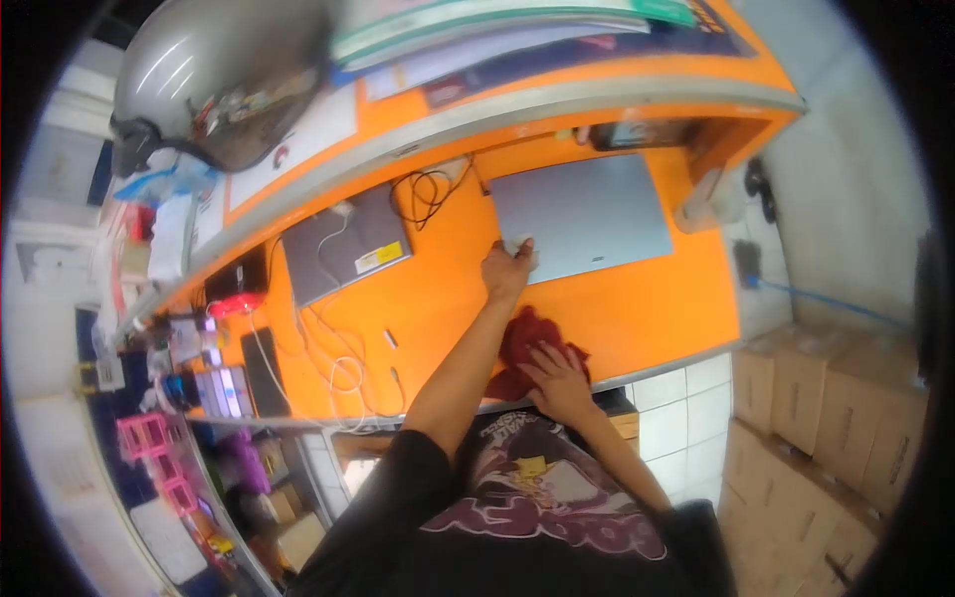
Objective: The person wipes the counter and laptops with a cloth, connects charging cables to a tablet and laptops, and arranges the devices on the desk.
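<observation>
My left hand [505, 271] is closed in a pinch at the left front corner of a closed silver-grey laptop [597, 214]. A small whitish piece [519, 246], perhaps tissue or cloth, shows at its fingers; blur hides the exact kind. Close to the desk's front edge, my right hand [559, 380] lies with fingers spread on a crumpled dark red cloth [527, 333]. That cloth rests on the orange desk [448, 308], partly hidden under the hand.
A second dark laptop [343, 244] with a yellow label, coiled black cable [428, 199] and white cables [343, 373] lie to the left. Above is a shelf with a grey helmet [219, 75] and papers. Cardboard boxes [796, 388] stand at right.
</observation>
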{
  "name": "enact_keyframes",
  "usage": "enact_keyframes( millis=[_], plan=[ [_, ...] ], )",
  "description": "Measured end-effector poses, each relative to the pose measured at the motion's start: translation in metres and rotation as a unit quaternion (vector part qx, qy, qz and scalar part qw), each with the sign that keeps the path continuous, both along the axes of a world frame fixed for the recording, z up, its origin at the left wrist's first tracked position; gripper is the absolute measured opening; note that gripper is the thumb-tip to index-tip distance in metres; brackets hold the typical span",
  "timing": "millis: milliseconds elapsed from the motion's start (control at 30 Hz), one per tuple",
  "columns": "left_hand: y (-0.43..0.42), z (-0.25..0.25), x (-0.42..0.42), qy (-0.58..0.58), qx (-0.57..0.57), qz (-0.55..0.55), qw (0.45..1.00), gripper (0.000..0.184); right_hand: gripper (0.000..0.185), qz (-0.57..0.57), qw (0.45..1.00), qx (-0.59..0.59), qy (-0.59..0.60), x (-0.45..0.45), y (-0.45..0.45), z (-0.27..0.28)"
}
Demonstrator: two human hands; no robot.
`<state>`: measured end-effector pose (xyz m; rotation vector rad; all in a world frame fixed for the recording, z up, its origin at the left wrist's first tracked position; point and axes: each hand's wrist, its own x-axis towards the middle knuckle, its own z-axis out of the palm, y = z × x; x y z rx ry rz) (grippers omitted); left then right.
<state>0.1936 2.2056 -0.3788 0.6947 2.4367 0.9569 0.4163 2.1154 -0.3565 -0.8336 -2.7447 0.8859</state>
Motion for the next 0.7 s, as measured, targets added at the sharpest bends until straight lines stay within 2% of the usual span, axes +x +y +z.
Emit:
enact_keyframes(
  millis=[67,100,167,200,267,300,367,433,533,633,667,700],
  plan=[
    [0.001,-0.004,-0.005,0.037,0.012,-0.053,0.998,0.053,0.052,0.139,0.99,-0.008,0.019,-0.029,0.002,0.004],
    [0.0,-0.003,-0.007,0.041,0.01,-0.035,0.999,0.053,0.052,0.157,0.987,-0.009,0.023,-0.035,0.002,0.003],
    [-0.002,0.015,-0.012,0.077,-0.072,-0.09,0.99,0.052,0.053,0.172,0.985,0.013,0.012,-0.042,0.006,-0.003],
    [-0.009,0.013,-0.017,0.079,-0.074,-0.069,0.992,0.052,0.053,0.192,0.981,0.013,0.016,-0.038,0.007,-0.004],
    [-0.029,0.002,-0.028,0.061,-0.067,-0.115,0.989,0.046,0.055,0.124,0.989,0.045,-0.063,-0.015,0.011,-0.005],
    [-0.046,0.013,-0.032,0.061,-0.068,-0.093,0.991,0.046,0.056,0.089,0.992,0.049,-0.079,-0.002,0.019,0.001],
    [-0.094,0.053,-0.029,0.033,0.03,-0.03,0.999,0.035,0.057,0.015,0.989,0.076,-0.123,0.02,0.031,0.012],
    [-0.149,0.065,-0.026,0.018,0.049,0.013,0.999,0.029,0.059,-0.024,0.992,0.08,-0.091,0.029,0.035,-0.002],
    [-0.212,0.064,-0.011,0.028,0.064,0.062,0.996,0.029,0.058,-0.048,0.995,0.064,-0.059,-0.027,0.013,-0.01],
    [-0.245,0.063,0.001,-0.002,0.079,0.143,0.987,0.029,0.052,0.014,1.0,0.007,-0.01,-0.103,-0.016,-0.01],
    [-0.249,0.058,0.002,0.073,0.077,0.124,0.987,0.033,0.049,0.046,0.987,-0.135,0.078,-0.126,-0.021,-0.015],
    [-0.25,0.051,0.003,0.148,0.075,0.103,0.981,0.039,0.045,0.075,0.945,-0.273,0.162,-0.145,-0.022,-0.016]
  ],
)
